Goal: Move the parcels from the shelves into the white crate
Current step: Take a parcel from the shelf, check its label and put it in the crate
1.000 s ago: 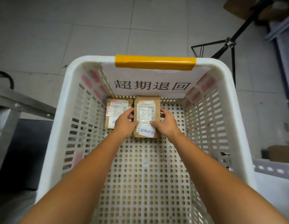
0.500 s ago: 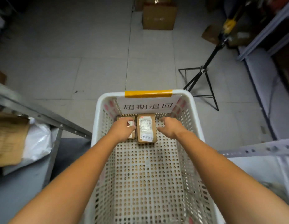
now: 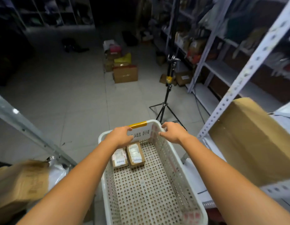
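Presently, the white crate (image 3: 187, 169) is sitting at 6 o'clock between two metal racks. Two labelled cardboard parcels are lying flat on its perforated bottom at the 11 o'clock end, side by side and touching: left parcel (image 3: 119, 158), right parcel (image 3: 135, 153). The left grip (image 3: 120, 135) is hovering above them by the far rim, fingers loosely curled, grasping nothing. The right grip (image 3: 172, 133) is hovering at the crate's 1 o'clock corner, likewise loosely curled and released; contact with the rim cannot be told. A black tripod (image 3: 165, 109) is standing at 1 o'clock beyond the crate. A large cardboard box (image 3: 248, 140) is resting on the shelf at 3 o'clock.
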Action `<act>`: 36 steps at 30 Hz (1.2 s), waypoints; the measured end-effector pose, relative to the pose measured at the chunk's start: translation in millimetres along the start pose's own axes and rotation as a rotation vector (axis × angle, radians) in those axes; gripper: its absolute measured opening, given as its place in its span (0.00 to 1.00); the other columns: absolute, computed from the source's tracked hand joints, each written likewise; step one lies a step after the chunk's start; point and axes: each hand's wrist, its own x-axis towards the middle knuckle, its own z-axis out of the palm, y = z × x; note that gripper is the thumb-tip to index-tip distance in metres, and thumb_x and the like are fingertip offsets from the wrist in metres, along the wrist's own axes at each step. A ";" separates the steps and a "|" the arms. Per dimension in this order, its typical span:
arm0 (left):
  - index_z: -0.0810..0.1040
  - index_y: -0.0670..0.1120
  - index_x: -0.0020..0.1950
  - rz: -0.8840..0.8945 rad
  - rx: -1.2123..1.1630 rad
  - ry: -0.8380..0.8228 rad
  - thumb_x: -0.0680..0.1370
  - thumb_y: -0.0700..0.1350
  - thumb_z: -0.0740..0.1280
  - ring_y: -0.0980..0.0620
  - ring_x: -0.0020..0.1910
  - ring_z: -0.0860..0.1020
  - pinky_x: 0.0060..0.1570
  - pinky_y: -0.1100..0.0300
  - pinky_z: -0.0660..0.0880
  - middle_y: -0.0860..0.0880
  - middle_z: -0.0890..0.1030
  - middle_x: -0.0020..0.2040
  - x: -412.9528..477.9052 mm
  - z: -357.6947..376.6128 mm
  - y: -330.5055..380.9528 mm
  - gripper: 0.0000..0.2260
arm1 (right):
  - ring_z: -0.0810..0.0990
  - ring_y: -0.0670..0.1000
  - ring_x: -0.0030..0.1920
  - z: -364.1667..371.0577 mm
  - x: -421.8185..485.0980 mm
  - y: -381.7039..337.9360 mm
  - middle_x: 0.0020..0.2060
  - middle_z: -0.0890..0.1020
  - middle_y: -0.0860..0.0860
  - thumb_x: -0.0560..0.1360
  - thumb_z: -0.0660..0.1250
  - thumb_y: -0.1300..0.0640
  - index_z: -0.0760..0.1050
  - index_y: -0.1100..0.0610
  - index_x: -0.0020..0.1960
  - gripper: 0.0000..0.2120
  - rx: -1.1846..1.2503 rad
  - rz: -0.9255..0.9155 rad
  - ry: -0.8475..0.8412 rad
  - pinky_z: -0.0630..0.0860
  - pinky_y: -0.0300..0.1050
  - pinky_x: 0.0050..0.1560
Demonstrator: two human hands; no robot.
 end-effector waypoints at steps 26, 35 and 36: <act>0.68 0.50 0.74 0.660 0.339 -0.030 0.81 0.51 0.63 0.43 0.64 0.75 0.59 0.54 0.74 0.46 0.74 0.69 -285.7 109.5 361.0 0.21 | 0.76 0.56 0.64 -69.0 -469.5 261.4 0.66 0.77 0.53 0.76 0.66 0.42 0.71 0.52 0.71 0.26 0.171 0.402 0.440 0.72 0.46 0.62; 0.70 0.55 0.71 1.058 0.310 -0.210 0.78 0.54 0.65 0.46 0.64 0.75 0.63 0.55 0.72 0.48 0.75 0.69 -341.8 205.8 551.3 0.21 | 0.77 0.56 0.62 -80.1 -629.9 387.5 0.63 0.79 0.49 0.75 0.65 0.39 0.74 0.49 0.66 0.24 0.206 0.849 0.605 0.75 0.47 0.58; 0.70 0.54 0.72 1.099 0.310 -0.236 0.78 0.53 0.65 0.46 0.64 0.76 0.64 0.55 0.72 0.47 0.74 0.69 -349.3 217.5 569.4 0.22 | 0.78 0.56 0.60 -79.2 -646.8 393.6 0.60 0.80 0.50 0.75 0.65 0.39 0.75 0.50 0.64 0.22 0.209 0.903 0.626 0.75 0.48 0.56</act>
